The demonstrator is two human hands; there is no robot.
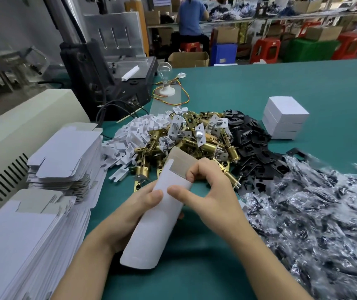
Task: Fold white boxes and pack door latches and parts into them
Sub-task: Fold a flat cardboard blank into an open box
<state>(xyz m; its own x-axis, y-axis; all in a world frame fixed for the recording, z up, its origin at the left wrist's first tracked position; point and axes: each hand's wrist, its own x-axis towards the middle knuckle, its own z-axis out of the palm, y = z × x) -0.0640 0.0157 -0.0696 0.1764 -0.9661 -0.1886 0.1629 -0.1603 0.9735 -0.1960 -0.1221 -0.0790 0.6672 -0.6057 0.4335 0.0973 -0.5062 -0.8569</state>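
- The left hand (138, 204) and the right hand (208, 191) are both bare.
- The two forearms are bare along all their visible length.
- The nails are too blurred to describe.

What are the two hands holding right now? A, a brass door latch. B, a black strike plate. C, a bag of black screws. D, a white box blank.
D: the left hand and the right hand both grip the white box blank, bowed open above the green table, while the brass latches lie in a pile beyond it.
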